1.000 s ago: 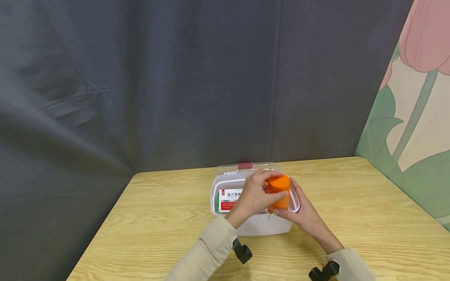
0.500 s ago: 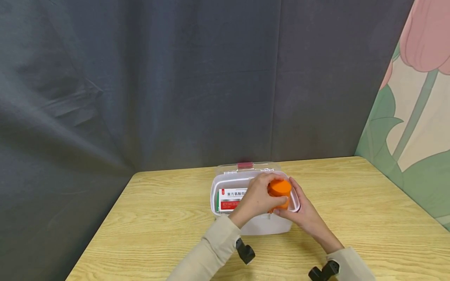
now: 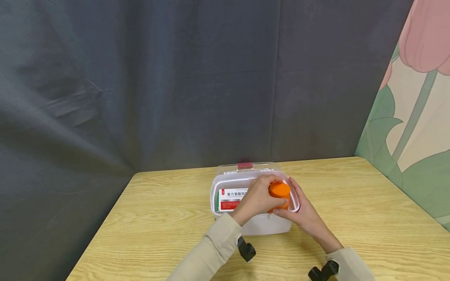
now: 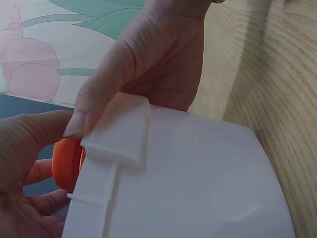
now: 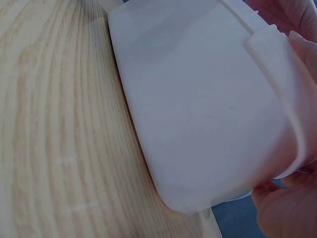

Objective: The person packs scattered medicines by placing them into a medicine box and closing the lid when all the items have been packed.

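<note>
An orange bottle (image 3: 280, 190) stands partly inside a white plastic box (image 3: 265, 226), at its right end. My left hand (image 3: 261, 198) grips the bottle near its top, thumb in front and fingers behind. My right hand (image 3: 311, 218) holds the right end of the box, its thumb over the front rim and its fingers along the outer side. In the left wrist view, the orange top (image 4: 65, 163) shows between the fingers above the box wall. The bottle's lower part is hidden by the box and the hands.
Upright in the box's left part is a white and red medicine carton (image 3: 230, 199), with a green edge behind it. The clear lid (image 3: 228, 169) is swung back behind the box. A wooden table (image 3: 158, 226) bears it, with a dark curtain (image 3: 204, 86) behind.
My left hand has moved down and slightly right, lowering the orange bottle deeper into the box. More of the medicine carton shows. The right hand has stayed in place.
</note>
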`<state>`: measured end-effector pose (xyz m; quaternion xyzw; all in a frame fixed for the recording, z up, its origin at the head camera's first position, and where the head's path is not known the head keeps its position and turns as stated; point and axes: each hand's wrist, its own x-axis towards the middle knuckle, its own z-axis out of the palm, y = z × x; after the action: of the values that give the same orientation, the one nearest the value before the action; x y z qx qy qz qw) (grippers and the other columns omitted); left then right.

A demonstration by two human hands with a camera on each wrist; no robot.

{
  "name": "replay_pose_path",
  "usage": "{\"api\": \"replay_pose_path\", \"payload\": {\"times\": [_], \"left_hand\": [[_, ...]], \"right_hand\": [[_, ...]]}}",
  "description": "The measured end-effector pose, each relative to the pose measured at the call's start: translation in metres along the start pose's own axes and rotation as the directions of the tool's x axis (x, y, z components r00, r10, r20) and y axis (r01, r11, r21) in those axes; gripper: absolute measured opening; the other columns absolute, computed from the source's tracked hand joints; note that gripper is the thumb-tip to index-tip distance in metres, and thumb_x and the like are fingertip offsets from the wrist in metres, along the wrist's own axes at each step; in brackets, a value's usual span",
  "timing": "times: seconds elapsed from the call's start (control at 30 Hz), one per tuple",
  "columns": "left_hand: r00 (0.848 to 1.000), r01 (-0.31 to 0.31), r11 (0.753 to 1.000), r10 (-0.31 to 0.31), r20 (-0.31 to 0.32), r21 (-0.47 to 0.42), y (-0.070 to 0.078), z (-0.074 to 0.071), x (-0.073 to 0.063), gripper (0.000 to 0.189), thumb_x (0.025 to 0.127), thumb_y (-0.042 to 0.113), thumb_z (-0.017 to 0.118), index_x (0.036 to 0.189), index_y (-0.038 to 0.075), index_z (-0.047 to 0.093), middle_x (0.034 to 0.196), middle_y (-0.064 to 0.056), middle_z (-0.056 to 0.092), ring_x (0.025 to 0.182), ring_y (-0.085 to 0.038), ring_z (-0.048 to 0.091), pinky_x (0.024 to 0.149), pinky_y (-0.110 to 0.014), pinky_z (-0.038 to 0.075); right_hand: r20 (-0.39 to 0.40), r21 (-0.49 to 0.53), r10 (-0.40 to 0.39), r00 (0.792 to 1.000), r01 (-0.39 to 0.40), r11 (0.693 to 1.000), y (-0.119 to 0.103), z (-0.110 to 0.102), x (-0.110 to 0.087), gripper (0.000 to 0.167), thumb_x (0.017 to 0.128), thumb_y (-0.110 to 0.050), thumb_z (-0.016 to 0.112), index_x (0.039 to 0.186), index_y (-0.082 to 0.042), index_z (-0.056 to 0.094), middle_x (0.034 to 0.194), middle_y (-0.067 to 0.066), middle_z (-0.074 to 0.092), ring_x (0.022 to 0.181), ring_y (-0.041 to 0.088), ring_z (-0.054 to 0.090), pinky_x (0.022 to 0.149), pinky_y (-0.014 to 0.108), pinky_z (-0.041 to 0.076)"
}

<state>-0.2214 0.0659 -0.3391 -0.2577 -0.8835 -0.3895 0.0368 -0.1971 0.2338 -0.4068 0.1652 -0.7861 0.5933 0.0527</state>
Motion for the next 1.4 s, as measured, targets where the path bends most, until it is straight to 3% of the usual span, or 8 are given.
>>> {"api": "replay_pose_path", "payload": {"times": [0.07, 0.27, 0.33, 0.57, 0.73, 0.9, 1.17, 1.4], "left_hand": [[1.0, -0.002, 1.0, 0.002, 0.01, 0.004, -0.001, 0.0, 0.001, 0.043, 0.077, 0.018, 0.082, 0.117, 0.014, 0.068, 0.112, 0.007, 0.06, 0.092, -0.008, 0.052, 0.078, -0.014, 0.047], [0.999, 0.0, 0.999, -0.002, 0.032, 0.045, -0.002, 0.002, 0.003, 0.043, 0.075, 0.019, 0.084, 0.114, 0.015, 0.068, 0.105, 0.009, 0.062, 0.09, -0.008, 0.051, 0.076, -0.014, 0.047], [0.999, -0.003, 0.998, 0.001, 0.035, 0.062, -0.002, 0.002, 0.004, 0.043, 0.075, 0.02, 0.085, 0.114, 0.015, 0.069, 0.103, 0.01, 0.062, 0.089, -0.008, 0.051, 0.076, -0.014, 0.047], [0.997, -0.052, 0.992, 0.045, 0.06, 0.115, -0.004, 0.003, 0.007, 0.041, 0.074, 0.023, 0.086, 0.111, 0.015, 0.072, 0.1, 0.011, 0.063, 0.088, -0.005, 0.052, 0.077, -0.014, 0.045], [0.994, -0.085, 0.985, 0.073, 0.083, 0.15, -0.005, 0.001, 0.009, 0.045, 0.073, 0.025, 0.087, 0.114, 0.015, 0.072, 0.107, 0.01, 0.064, 0.092, -0.006, 0.052, 0.08, -0.015, 0.043], [0.988, -0.099, 0.985, 0.08, 0.134, 0.141, -0.005, 0.0, 0.01, 0.05, 0.074, 0.025, 0.087, 0.119, 0.015, 0.07, 0.113, 0.009, 0.063, 0.093, -0.005, 0.051, 0.078, -0.014, 0.043], [0.98, -0.099, 0.987, 0.074, 0.185, 0.127, -0.005, -0.001, 0.014, 0.047, 0.074, 0.024, 0.086, 0.118, 0.015, 0.071, 0.109, 0.011, 0.063, 0.085, -0.003, 0.05, 0.07, -0.013, 0.043], [0.963, -0.152, 0.977, 0.114, 0.244, 0.146, -0.001, -0.003, 0.016, 0.041, 0.077, 0.016, 0.084, 0.116, 0.017, 0.072, 0.106, 0.013, 0.063, 0.088, -0.003, 0.049, 0.071, -0.013, 0.042]], "right_hand": [[-0.004, -0.01, 0.002, 1.0, -0.002, 1.0, 0.0, 0.0, 0.0, 0.1, 0.085, -0.014, 0.075, 0.156, -0.01, 0.005, 0.158, 0.019, 0.013, 0.134, 0.042, 0.032, 0.1, 0.039, 0.041], [-0.009, 0.013, -0.007, 1.0, 0.007, 1.0, 0.002, 0.0, 0.0, 0.101, 0.084, -0.012, 0.076, 0.156, -0.007, 0.005, 0.158, 0.02, 0.013, 0.131, 0.042, 0.035, 0.091, 0.015, 0.041], [-0.005, 0.022, -0.012, 1.0, 0.012, 1.0, 0.002, 0.0, 0.0, 0.101, 0.084, -0.011, 0.076, 0.155, -0.006, 0.005, 0.158, 0.021, 0.012, 0.131, 0.043, 0.035, 0.089, 0.013, 0.041], [0.0, 0.022, -0.01, 1.0, 0.01, 1.0, 0.003, 0.0, 0.001, 0.101, 0.084, -0.01, 0.076, 0.155, -0.005, 0.004, 0.158, 0.021, 0.011, 0.132, 0.043, 0.035, 0.089, 0.012, 0.04], [-0.001, 0.004, -0.006, 1.0, 0.006, 1.0, 0.003, 0.0, 0.001, 0.101, 0.085, -0.012, 0.076, 0.156, -0.007, 0.004, 0.158, 0.02, 0.011, 0.133, 0.043, 0.033, 0.09, 0.012, 0.039], [0.001, 0.006, 0.001, 1.0, -0.001, 1.0, 0.002, 0.0, 0.001, 0.101, 0.085, -0.013, 0.076, 0.156, -0.008, 0.004, 0.159, 0.019, 0.01, 0.134, 0.043, 0.033, 0.09, 0.013, 0.04], [0.004, -0.005, 0.001, 1.0, -0.001, 1.0, 0.003, -0.001, 0.0, 0.102, 0.085, -0.015, 0.076, 0.156, -0.009, 0.004, 0.159, 0.018, 0.01, 0.135, 0.041, 0.032, 0.091, 0.013, 0.039], [0.005, -0.019, -0.019, 1.0, 0.019, 1.0, 0.003, -0.001, 0.001, 0.1, 0.086, -0.014, 0.075, 0.156, -0.009, 0.003, 0.159, 0.019, 0.011, 0.135, 0.043, 0.032, 0.092, 0.013, 0.038]]}}
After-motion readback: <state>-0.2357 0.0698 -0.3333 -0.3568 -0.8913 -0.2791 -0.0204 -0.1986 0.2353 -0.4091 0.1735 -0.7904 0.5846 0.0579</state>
